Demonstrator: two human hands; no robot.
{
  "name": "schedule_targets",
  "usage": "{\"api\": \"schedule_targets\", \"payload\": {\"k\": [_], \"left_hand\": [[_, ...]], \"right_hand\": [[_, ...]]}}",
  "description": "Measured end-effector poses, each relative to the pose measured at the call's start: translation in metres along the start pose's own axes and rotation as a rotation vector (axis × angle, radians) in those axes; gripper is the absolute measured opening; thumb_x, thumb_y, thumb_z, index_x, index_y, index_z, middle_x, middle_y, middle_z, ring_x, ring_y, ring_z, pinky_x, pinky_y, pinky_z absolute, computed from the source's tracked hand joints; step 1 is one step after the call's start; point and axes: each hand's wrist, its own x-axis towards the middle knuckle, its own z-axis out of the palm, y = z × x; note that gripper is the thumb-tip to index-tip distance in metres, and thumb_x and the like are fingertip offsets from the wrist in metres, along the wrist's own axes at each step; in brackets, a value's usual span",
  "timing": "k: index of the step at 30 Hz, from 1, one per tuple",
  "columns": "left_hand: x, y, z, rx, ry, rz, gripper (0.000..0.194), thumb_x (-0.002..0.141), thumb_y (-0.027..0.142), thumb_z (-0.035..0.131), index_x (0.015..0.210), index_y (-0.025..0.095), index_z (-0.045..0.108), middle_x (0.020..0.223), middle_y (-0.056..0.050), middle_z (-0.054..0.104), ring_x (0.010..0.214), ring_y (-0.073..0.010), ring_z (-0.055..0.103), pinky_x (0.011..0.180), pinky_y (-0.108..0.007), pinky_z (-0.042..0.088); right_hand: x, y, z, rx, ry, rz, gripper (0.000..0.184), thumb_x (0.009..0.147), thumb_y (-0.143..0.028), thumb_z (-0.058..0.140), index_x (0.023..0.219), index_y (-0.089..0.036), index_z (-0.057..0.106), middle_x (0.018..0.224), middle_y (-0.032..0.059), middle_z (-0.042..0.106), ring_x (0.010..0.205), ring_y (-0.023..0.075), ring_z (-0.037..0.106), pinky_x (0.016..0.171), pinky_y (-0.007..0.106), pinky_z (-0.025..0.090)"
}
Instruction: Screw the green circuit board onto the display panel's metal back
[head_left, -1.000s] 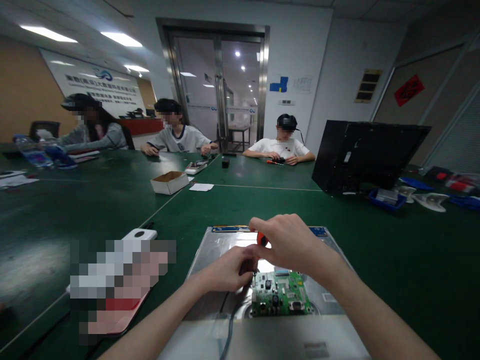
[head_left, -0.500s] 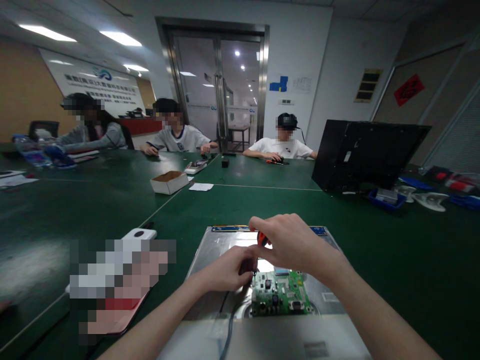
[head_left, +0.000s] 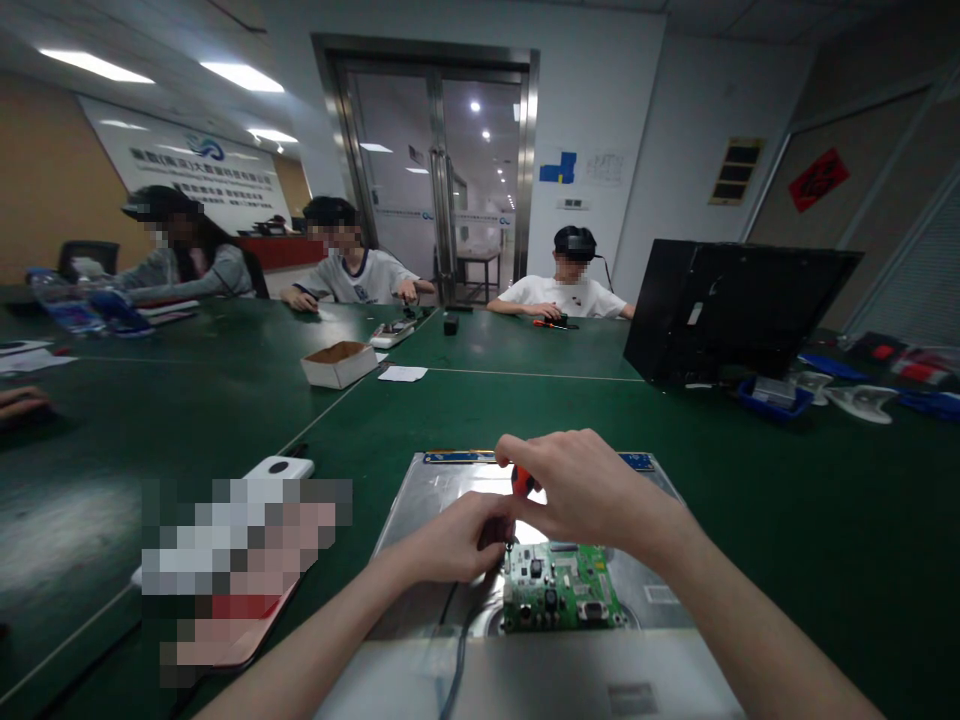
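Note:
My right hand is closed around the red-and-black handle of a screwdriver, held upright above the top left corner of a green circuit board. Curled low around the screwdriver's shaft are the fingers of my left hand; the tip is mostly hidden by them. The board lies on the back of a silver display panel, which rests flat on the table. A grey cable runs from near the board's left side toward me.
On the green table to my left lie a white device and a pink, partly blurred item. Farther off are an open box, a black monitor and a blue tray. Several people sit around the table.
My right hand and the screwdriver handle shift only slightly; my left hand stays put. Another person's hand appears at the left edge. The person across has moved one hand behind the monitor.

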Motion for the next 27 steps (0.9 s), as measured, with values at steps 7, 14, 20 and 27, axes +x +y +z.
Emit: {"api": "schedule_targets", "payload": {"k": [7,14,20,27], "left_hand": [[-0.0015,-0.0059,0.0036,0.036,0.033,-0.034,0.016,0.069,0.009,0.052,0.082,0.017,0.053,0.072,0.001,0.055,0.064,-0.0154,0.051,0.058,-0.025,0.039],[-0.0015,-0.0043,0.0028,0.028,0.023,-0.025,0.018,0.069,0.009,0.05,0.084,0.017,0.054,0.071,0.002,0.055,0.063,-0.0151,0.051,0.057,-0.025,0.039],[-0.0009,-0.0059,0.0038,0.04,0.022,-0.035,0.015,0.07,0.009,0.051,0.082,0.018,0.053,0.072,0.001,0.055,0.064,-0.0151,0.052,0.058,-0.025,0.039],[-0.002,-0.0038,0.0038,0.023,0.035,-0.06,0.014,0.071,0.011,0.051,0.083,0.018,0.053,0.071,0.002,0.054,0.064,-0.0153,0.051,0.058,-0.025,0.039]], "right_hand": [[0.001,0.0004,0.0008,-0.026,0.012,0.008,0.012,0.088,-0.026,0.058,0.098,-0.021,0.057,0.078,0.0002,0.071,0.061,0.0136,0.058,0.051,0.027,0.02],[-0.0006,-0.0008,-0.0017,-0.004,0.015,-0.003,0.016,0.085,-0.032,0.063,0.094,-0.02,0.056,0.08,0.0009,0.071,0.062,0.0135,0.058,0.052,0.027,0.022],[0.002,0.0007,0.001,-0.067,0.01,0.033,0.013,0.093,-0.033,0.056,0.095,-0.021,0.059,0.075,0.0008,0.07,0.061,0.014,0.058,0.051,0.028,0.019],[0.0007,-0.0007,-0.0002,-0.013,0.023,0.01,0.016,0.084,-0.029,0.063,0.096,-0.019,0.056,0.082,0.0009,0.071,0.063,0.0139,0.058,0.052,0.027,0.022]]}}
